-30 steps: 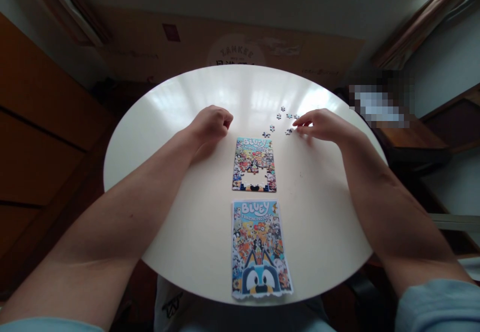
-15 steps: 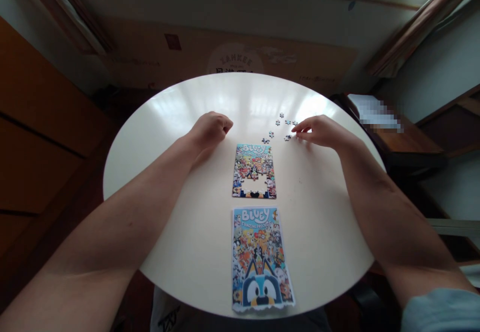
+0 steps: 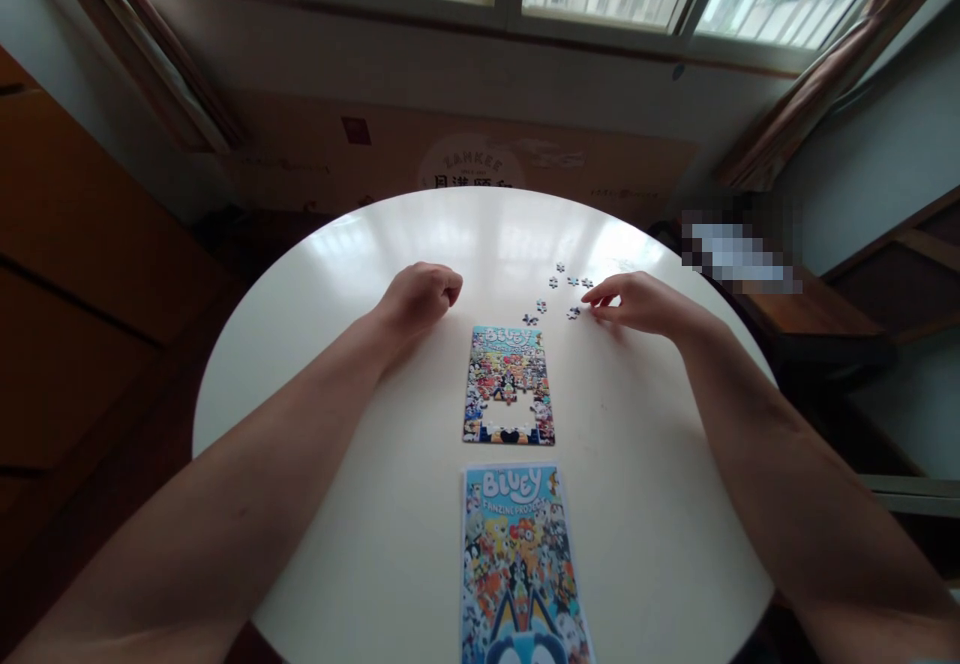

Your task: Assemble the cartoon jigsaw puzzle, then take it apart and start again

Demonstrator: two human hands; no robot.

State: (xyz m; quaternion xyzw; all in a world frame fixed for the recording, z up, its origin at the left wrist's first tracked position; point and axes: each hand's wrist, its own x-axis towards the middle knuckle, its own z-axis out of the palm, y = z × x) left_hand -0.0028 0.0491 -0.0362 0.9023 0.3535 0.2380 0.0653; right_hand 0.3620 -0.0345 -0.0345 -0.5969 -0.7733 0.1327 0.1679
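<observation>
Has the bare left hand [image 3: 421, 294] curled into a fist over the shiny white round bench [image 3: 409, 484]; cannot tell about anything inside. Has the bare right hand [image 3: 626, 301] partly open, fingers bent, with nothing seen in its grip, just beside small, flat, bumpy-edged puzzle pieces [image 3: 573, 313]; cannot tell about touching. Has a bright, many-coloured, flat oblong puzzle [image 3: 510, 362] with a low hole, lying between the arms, just past a bright oblong paper picture [image 3: 517, 544].

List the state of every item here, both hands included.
Puzzle: partly assembled, gap in its lower middle
Loose pieces: scattered, unjoined
Printed sheet: picture side up, lower edge out of view
Left hand: curled into a fist
Right hand: fingers bent, beside the loose pieces
Curtains: drawn aside
</observation>
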